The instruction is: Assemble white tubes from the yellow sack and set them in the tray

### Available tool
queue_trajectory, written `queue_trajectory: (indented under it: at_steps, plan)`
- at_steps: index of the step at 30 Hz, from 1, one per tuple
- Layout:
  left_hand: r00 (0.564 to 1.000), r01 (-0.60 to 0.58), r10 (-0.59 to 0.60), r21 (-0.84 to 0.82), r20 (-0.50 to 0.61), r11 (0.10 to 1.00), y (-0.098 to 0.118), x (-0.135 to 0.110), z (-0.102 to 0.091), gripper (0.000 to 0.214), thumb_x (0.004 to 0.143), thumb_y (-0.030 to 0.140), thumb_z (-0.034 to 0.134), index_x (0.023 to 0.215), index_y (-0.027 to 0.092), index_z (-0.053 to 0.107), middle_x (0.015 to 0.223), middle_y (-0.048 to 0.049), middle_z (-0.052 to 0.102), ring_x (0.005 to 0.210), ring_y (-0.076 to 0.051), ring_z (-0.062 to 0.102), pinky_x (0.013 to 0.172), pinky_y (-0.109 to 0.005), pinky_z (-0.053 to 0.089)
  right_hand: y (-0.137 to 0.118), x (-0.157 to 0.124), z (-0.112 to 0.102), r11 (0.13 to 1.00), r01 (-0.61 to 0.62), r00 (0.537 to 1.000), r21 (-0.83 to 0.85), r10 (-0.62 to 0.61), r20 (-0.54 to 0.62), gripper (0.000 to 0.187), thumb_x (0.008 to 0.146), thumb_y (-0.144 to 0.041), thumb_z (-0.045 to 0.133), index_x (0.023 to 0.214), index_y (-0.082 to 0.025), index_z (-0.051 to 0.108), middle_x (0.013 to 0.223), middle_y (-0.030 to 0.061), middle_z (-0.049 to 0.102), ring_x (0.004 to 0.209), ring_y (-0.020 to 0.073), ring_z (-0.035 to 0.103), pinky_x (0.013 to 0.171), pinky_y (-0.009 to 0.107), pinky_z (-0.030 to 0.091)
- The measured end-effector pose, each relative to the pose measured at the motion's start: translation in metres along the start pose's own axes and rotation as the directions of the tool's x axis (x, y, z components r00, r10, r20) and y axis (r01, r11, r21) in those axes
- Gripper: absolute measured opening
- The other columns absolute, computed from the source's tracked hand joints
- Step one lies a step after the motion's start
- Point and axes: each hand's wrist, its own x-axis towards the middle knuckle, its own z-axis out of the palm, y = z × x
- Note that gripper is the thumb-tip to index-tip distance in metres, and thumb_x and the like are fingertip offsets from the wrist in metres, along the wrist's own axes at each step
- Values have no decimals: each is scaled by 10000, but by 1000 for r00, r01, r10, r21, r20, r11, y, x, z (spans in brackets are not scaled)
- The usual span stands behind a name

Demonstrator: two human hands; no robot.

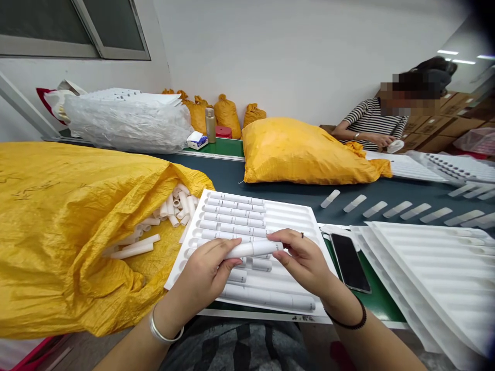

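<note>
Your left hand [204, 265] and right hand [307, 259] grip a tube [255, 249], fingers closed around its ends, mid-frame above the tray [292, 220]; lower right, a phone [350, 263].

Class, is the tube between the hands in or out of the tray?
Out: the left hand and right hand hold the tube above the tray, partly hiding rows beneath.

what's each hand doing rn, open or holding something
Left hand: closed, holding the left part of a white tube.
Right hand: closed, pinching the same tube's right end.
</note>
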Motion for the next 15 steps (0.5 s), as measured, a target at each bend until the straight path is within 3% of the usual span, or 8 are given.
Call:
queue_trajectory:
  at_steps: [2, 5, 8, 9, 11, 13, 15]
  plan:
    - [1000, 8, -8, -9, 5, 1000, -1, -3, 4, 292, 893, 154, 540, 1183, 163, 575, 988, -67, 694, 919, -154, 646, 829, -252, 521, -5, 1, -1, 999, 49, 998, -22, -48, 30, 282, 919, -191, 562, 1198, -228, 563, 1040, 61, 655, 963, 162, 618, 830, 270, 506]
    - [998, 26, -25, -6, 56, 1000, -7, -9, 13, 287, 905, 199, 536, 1189, 188, 572, 990, -54, 700, 912, -151, 658, 819, -249, 535, -5, 0, 3, 985, 95, 981, -144, -68, 182, 305, 918, -201, 567, 1222, -179, 553, 1041, 92, 666, 962, 178, 629, 829, 280, 519]
    - [984, 53, -65, 72, 168, 996, -8, -7, 12, 504, 893, 309, 572, 1373, 227, 439, 1132, -70, 678, 1025, -189, 647, 877, -298, 546, 19, 6, 3, 910, 150, 958, -387, -37, 284, 246, 897, -201, 573, 1133, -152, 623, 958, 114, 675, 869, 218, 632, 763, 338, 526]
    - [981, 55, -75, 117, 180, 992, -5, -5, 6, 601, 881, 346, 586, 1430, 238, 366, 1227, -86, 638, 1106, -216, 618, 917, -332, 539, 33, 11, -1, 879, 94, 971, -467, 21, 236, 215, 878, -212, 592, 1077, -157, 651, 912, 107, 674, 842, 225, 627, 759, 351, 518]
    - [985, 53, -85, 200, 152, 978, 8, -1, -14, 699, 864, 377, 600, 1477, 269, 282, 1387, -94, 523, 1241, -262, 529, 994, -390, 504, 68, 25, -20, 811, -177, 978, -558, 210, -6, 193, 836, -255, 634, 1007, -172, 673, 877, 90, 667, 845, 226, 616, 796, 355, 497]
    - [992, 20, -44, 203, 117, 979, 27, -2, -39, 641, 863, 382, 594, 1449, 344, 338, 1405, -40, 511, 1243, -262, 527, 1006, -390, 504, 107, 42, -49, 698, -502, 865, -511, 396, -309, 238, 836, -299, 632, 1030, -164, 653, 955, 97, 655, 915, 227, 604, 851, 346, 472]
    - [995, -38, 30, 84, 95, 996, 48, -10, -57, 573, 835, 478, 604, 1376, 461, 418, 1213, 23, 652, 1069, -237, 635, 882, -353, 579, 145, 54, -77, 596, -664, 746, -451, 489, -452, 246, 894, -284, 547, 1058, -119, 625, 982, 134, 637, 929, 240, 597, 844, 370, 468]
